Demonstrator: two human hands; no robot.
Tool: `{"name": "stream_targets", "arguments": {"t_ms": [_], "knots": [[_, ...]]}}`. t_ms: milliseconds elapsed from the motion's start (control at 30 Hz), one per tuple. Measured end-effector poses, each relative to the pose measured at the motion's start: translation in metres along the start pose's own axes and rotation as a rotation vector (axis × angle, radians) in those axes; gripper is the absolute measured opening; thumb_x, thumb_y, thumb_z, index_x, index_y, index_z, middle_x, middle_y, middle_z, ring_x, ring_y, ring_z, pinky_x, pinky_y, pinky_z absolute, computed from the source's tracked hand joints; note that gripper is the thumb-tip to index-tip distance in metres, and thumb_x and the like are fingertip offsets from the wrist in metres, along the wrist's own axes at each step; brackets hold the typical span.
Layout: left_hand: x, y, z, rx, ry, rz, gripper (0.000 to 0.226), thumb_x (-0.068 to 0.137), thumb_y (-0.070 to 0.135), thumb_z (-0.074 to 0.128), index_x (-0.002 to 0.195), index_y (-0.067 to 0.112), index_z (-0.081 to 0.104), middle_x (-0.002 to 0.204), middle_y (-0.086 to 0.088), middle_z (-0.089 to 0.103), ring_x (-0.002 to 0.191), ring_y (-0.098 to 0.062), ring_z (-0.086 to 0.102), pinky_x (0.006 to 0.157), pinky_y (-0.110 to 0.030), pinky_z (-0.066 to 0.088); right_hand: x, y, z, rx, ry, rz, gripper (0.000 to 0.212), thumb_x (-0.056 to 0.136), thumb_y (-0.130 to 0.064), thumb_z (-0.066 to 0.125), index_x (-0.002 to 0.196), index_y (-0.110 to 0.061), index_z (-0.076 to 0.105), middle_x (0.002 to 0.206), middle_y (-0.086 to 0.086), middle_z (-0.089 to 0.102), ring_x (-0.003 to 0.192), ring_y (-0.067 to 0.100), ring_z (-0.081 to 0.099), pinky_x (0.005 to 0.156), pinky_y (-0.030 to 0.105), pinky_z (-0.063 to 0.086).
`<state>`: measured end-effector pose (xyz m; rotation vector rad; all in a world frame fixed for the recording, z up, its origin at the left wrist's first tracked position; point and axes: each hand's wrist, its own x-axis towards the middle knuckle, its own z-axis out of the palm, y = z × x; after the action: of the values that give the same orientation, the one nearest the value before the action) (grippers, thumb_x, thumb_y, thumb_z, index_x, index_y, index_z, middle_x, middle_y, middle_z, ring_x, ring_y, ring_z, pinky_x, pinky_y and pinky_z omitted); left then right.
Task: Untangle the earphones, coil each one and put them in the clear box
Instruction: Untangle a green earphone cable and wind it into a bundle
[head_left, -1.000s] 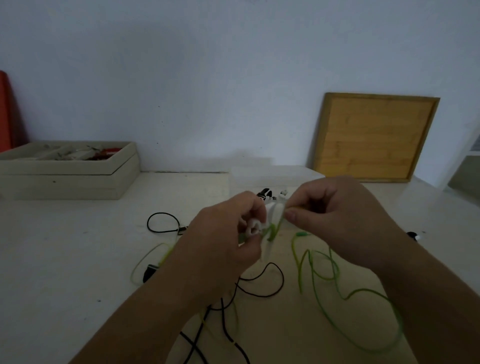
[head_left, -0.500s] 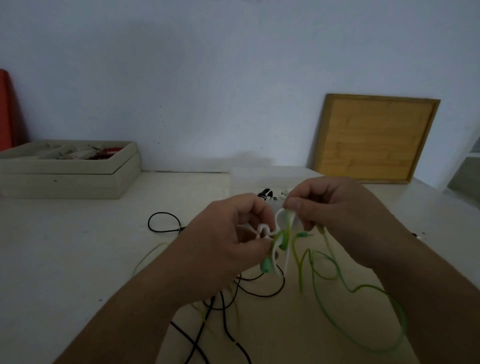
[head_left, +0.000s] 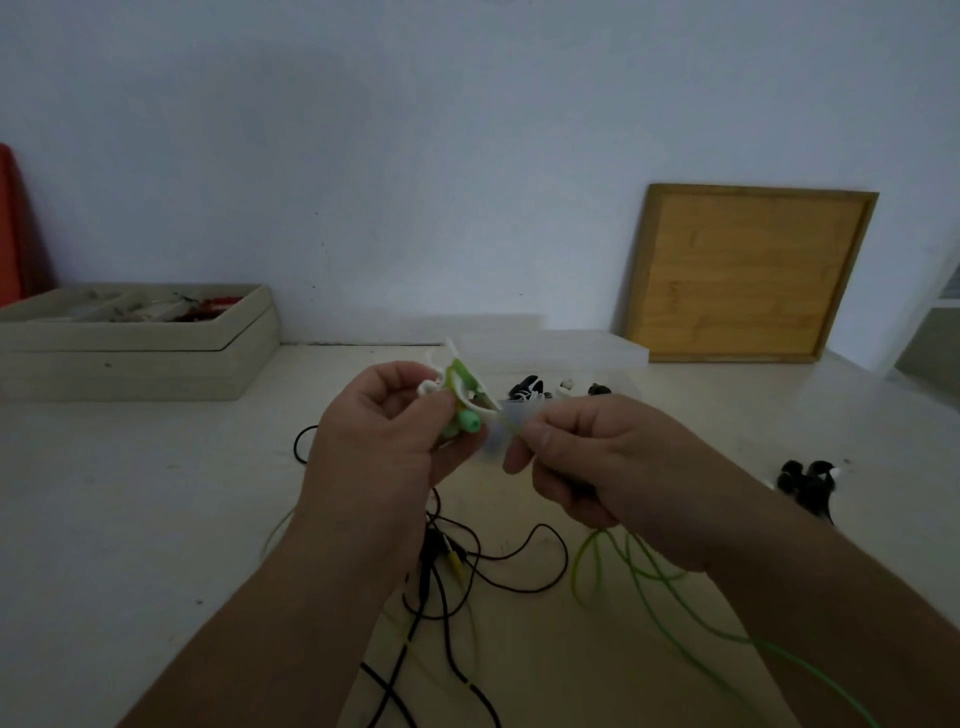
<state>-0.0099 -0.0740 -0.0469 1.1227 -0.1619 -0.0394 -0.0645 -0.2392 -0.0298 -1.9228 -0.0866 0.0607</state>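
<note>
Two hands are up over the middle of the tabletop (head_left: 156, 519). Left hand (head_left: 379, 447): fingers curled, gripping a knot of green and white earphones (head_left: 460, 397), green buds poking out by the thumb. Right hand (head_left: 602, 457): thumb and forefinger pinch a green strand coming off that knot. Green cable (head_left: 575, 571) hangs below the right hand and runs toward the near right corner. Black cable (head_left: 425, 577) loops loose on the tabletop under the hands. Clear box (head_left: 587, 353) sits just behind the hands toward the far edge, with black and white buds inside. Coiled black earphone (head_left: 808, 483) lies near the right edge, apart from the box. Beige tray (head_left: 156, 358) is at the far left corner. Wooden board (head_left: 748, 270) leans on the wall at far right. Both are well apart from the hands.
</note>
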Motion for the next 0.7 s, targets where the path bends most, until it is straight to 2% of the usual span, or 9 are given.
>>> {"name": "stream_targets", "arguments": {"t_ms": [133,233,267,367,433,467,533,600,700], "knots": [[0.003,-0.005,-0.007,0.355,0.054,0.205,0.012,0.086,0.001,0.067,0.088,0.011,0.062,0.088,-0.010,0.071,0.079,-0.023,0.073,0.069,-0.035,0.061,-0.004,-0.004,0.001,-0.161,-0.093,-0.041,0.021,0.099,-0.019,0.054,0.098,-0.024,0.074,0.054,-0.006,0.045,0.049,0.010,0.036,0.047,0.021,0.032],[0.001,-0.008,-0.007,0.639,-0.048,0.345,0.016,0.084,0.005,0.071,0.086,0.018,0.061,0.083,0.001,0.067,0.067,-0.014,0.071,0.053,-0.017,0.052,-0.008,-0.010,-0.004,-0.294,-0.024,-0.086,0.018,0.096,-0.022,0.058,0.100,-0.028,0.075,0.045,-0.017,0.046,0.042,0.002,0.039,0.046,0.012,0.032],[0.000,-0.008,-0.007,0.713,-0.089,0.385,0.018,0.085,0.007,0.070,0.085,0.021,0.060,0.082,0.003,0.066,0.066,-0.011,0.069,0.050,-0.015,0.049,-0.009,-0.012,-0.006,-0.338,0.006,-0.104,0.017,0.095,-0.022,0.060,0.099,-0.028,0.075,0.043,-0.019,0.046,0.041,0.001,0.038,0.046,0.011,0.031],[0.000,-0.010,-0.007,0.983,-0.244,0.526,0.011,0.087,0.018,0.063,0.087,0.026,0.056,0.083,0.009,0.064,0.074,-0.007,0.067,0.058,-0.025,0.056,-0.010,-0.014,-0.008,-0.497,0.116,-0.179,0.017,0.094,-0.023,0.061,0.094,-0.029,0.076,0.044,-0.015,0.046,0.041,0.003,0.038,0.045,0.012,0.031],[-0.002,-0.012,-0.008,1.108,-0.338,0.523,0.006,0.086,0.025,0.058,0.088,0.029,0.054,0.084,0.010,0.064,0.075,-0.005,0.064,0.062,-0.029,0.058,-0.009,-0.013,-0.011,-0.567,0.246,-0.221,0.016,0.093,-0.022,0.062,0.095,-0.031,0.074,0.047,-0.019,0.055,0.040,0.003,0.046,0.044,0.011,0.037],[-0.002,-0.014,-0.008,1.138,-0.379,0.499,0.008,0.085,0.024,0.058,0.088,0.031,0.054,0.084,0.011,0.064,0.074,-0.006,0.063,0.062,-0.029,0.058,-0.009,-0.013,-0.014,-0.566,0.313,-0.231,0.015,0.092,-0.022,0.062,0.094,-0.031,0.074,0.051,-0.021,0.059,0.040,0.002,0.050,0.044,0.011,0.040],[-0.003,-0.015,-0.008,1.146,-0.443,0.435,0.015,0.086,0.021,0.061,0.087,0.034,0.054,0.084,0.012,0.064,0.072,-0.005,0.064,0.062,-0.026,0.058,-0.009,-0.013,-0.022,-0.466,0.394,-0.249,0.016,0.093,-0.016,0.062,0.089,-0.026,0.073,0.059,-0.012,0.067,0.041,0.005,0.057,0.045,0.013,0.045],[-0.004,-0.016,-0.008,1.089,-0.471,0.367,0.021,0.086,0.016,0.064,0.086,0.035,0.055,0.082,0.011,0.067,0.070,-0.005,0.066,0.060,-0.024,0.058,-0.008,-0.013,-0.028,-0.303,0.404,-0.262,0.019,0.094,-0.007,0.058,0.085,-0.016,0.072,0.064,0.001,0.070,0.046,0.015,0.062,0.046,0.019,0.047],[-0.006,-0.012,-0.007,1.007,-0.514,0.329,0.025,0.085,0.011,0.067,0.085,0.034,0.057,0.083,0.009,0.070,0.071,-0.007,0.068,0.057,-0.022,0.056,-0.005,-0.008,-0.028,-0.169,0.420,-0.265,0.020,0.095,-0.002,0.056,0.085,-0.011,0.071,0.064,0.007,0.070,0.047,0.018,0.062,0.045,0.022,0.047]]}}
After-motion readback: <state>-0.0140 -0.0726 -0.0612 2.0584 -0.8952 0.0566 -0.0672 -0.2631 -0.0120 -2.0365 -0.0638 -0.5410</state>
